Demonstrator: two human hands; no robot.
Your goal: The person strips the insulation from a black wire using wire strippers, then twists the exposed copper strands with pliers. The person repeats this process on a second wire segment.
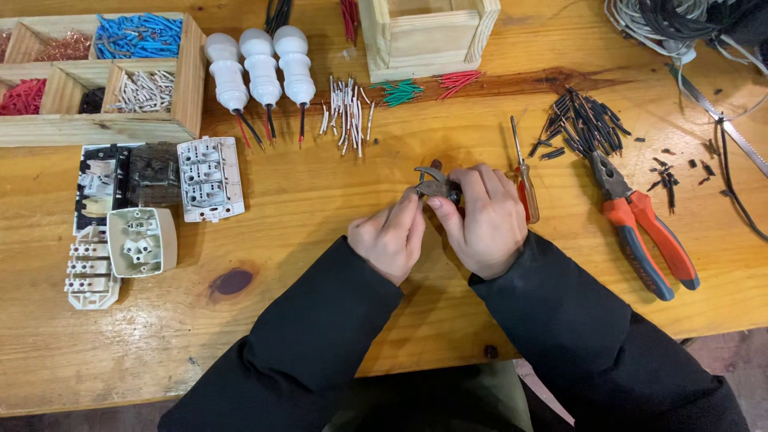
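Two hands: both met over the middle of the wooden table [320,200], black sleeves running back to the near edge
Left hand [390,237]: fingers curled, fingertips pinching the near left side of a small metal piece [436,186]
Right hand [482,218]: closed round the right side of the same metal piece, thumb pressed to it; exact grip partly hidden by the fingers
Small metal piece: dark grey, with a curved prong sticking up to the left; held between both hands just above the table top; kind too small to tell
Screwdriver [524,178]: thin shaft, orange handle; lying just right of the right hand, pointing far
Pliers [644,230]: red and black handles, lying flat further right, well apart from the hands
Black wire bits [584,122]: heap far right of the hands, loose scraps scattered beside it
White wire bits [346,112]: small pile far of the hands; green bits [400,92] and red bits [458,78] just right of it
White lamp holders [262,68]: three in a row, far left of the hands, short wires at their tips
Sorting tray [190,80]: wooden, far left, compartments of blue, white, red and copper pieces
Switch parts [210,178]: white and dark plastic pieces in a cluster on the left
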